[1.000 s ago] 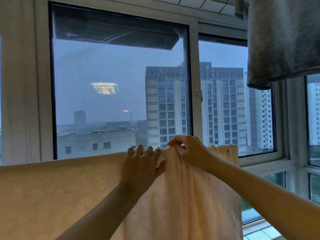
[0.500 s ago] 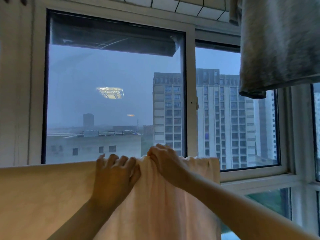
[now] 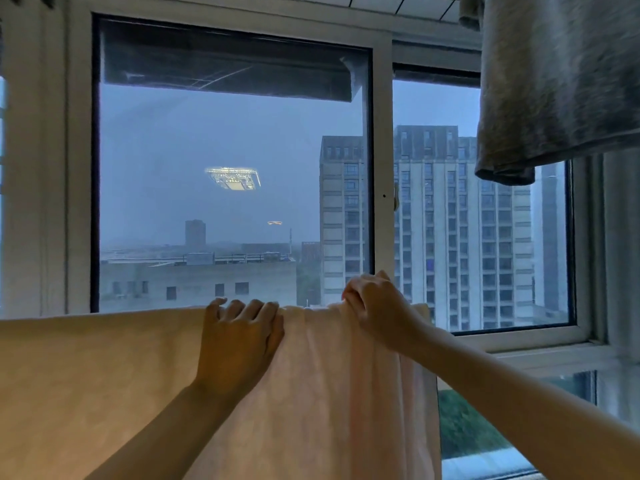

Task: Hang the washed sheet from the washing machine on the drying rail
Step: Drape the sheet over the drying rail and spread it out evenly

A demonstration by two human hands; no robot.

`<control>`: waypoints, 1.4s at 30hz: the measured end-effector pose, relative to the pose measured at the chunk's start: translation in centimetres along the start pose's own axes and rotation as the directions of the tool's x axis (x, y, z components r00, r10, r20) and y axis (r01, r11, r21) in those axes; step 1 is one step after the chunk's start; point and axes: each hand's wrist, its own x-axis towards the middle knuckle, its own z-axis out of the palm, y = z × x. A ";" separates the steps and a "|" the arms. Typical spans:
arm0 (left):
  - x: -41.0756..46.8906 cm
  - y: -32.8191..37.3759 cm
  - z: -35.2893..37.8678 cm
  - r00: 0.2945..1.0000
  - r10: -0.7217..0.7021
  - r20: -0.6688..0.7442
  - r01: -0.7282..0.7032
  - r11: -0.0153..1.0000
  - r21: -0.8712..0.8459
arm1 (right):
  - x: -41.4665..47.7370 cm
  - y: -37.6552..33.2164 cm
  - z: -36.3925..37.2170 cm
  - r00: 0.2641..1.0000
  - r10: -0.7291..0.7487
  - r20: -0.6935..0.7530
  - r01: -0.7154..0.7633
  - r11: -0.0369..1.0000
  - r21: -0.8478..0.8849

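The sheet is hanging below the fingers. The left hand is gripping its top fold; the right hand is pinching bunched fabric alongside.

Dim overall. Cold blue dusk light comes through the window; outside is hazy and the far buildings are washed out. Warm indoor light tints the sheet yellowish, with soft shadows in its folds. The ceiling lamp reflection glares on the glass. Detail is soft and smeary, noisy on the grey garment. Uprights bow slightly at the left edge.
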 end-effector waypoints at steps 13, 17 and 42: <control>0.0 -1.7 0.1 1.000 0.011 0.016 -0.011 0.998 0.055 | 1.9 -3.9 2.8 0.995 -0.098 0.006 0.097 0.994 0.049; -0.1 -1.5 0.4 0.999 0.012 0.051 -0.016 0.996 0.084 | 3.0 -2.9 2.0 0.997 0.054 -0.059 -0.046 0.991 0.127; 0.7 2.0 1.1 0.992 0.102 0.068 -0.104 0.994 0.021 | 0.3 -1.1 0.5 0.999 0.019 0.039 -0.024 0.990 0.138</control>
